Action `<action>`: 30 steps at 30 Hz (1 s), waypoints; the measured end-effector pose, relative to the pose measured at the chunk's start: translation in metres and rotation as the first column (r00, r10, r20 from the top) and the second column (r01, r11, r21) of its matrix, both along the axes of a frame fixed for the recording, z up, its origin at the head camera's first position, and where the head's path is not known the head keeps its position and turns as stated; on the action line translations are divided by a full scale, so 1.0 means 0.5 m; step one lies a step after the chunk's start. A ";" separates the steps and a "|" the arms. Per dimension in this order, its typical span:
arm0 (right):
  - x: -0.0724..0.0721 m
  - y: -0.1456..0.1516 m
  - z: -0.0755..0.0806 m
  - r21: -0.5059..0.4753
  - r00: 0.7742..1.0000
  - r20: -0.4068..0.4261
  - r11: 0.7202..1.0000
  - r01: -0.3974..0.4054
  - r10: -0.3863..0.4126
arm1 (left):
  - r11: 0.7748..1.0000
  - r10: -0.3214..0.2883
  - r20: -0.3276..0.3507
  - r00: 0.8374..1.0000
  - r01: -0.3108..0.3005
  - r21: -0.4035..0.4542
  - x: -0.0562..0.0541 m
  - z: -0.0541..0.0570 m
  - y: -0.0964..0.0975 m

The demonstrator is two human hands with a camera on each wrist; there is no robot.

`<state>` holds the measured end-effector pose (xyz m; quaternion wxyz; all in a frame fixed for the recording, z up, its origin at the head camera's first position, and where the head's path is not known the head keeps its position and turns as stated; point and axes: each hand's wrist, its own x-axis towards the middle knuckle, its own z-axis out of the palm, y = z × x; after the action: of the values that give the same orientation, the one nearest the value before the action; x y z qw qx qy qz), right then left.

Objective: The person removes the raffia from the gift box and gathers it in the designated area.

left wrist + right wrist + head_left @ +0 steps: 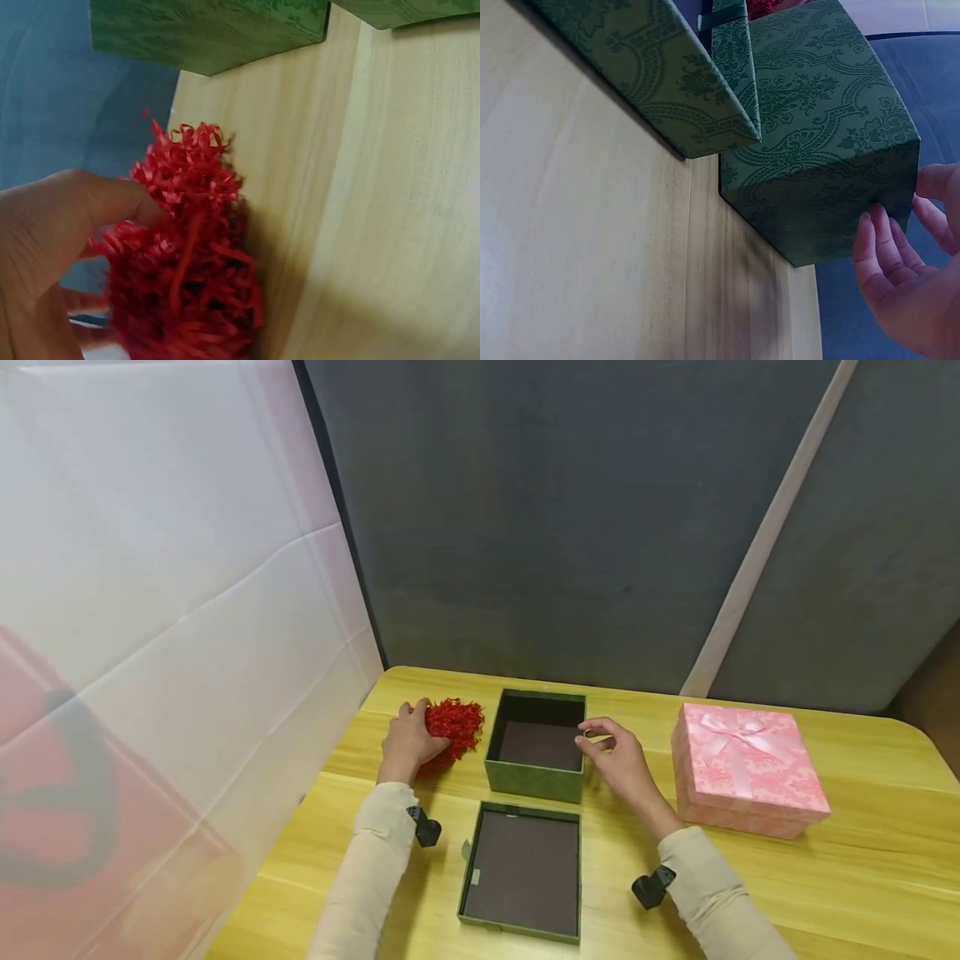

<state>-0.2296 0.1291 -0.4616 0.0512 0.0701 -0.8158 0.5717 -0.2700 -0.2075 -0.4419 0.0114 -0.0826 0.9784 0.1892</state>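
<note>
On the tabletop [862, 885], shreds [459, 724] are pinched by the left hand [408, 741], lifting apparently called for next, right hand [621, 760] loosely spread.

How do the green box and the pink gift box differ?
The green box stands open, its dark inside showing; the pink gift box is closed. The pink gift box has a bow; no bow shows on the green box. The pink gift box looks wider than the green box. Both are patterned and stand on the wood-grain table.
</note>
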 end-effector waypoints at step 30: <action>0.026 0.024 0.006 0.129 0.997 -0.072 0.992 -0.001 0.010 | 0.903 -0.429 -0.263 0.864 0.402 -0.152 0.137 0.056 0.245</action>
<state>-0.2167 0.1410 -0.4588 0.0745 0.0960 -0.8484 0.5153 -0.2017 -0.0851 -0.4137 -0.0955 0.1585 0.9716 0.1473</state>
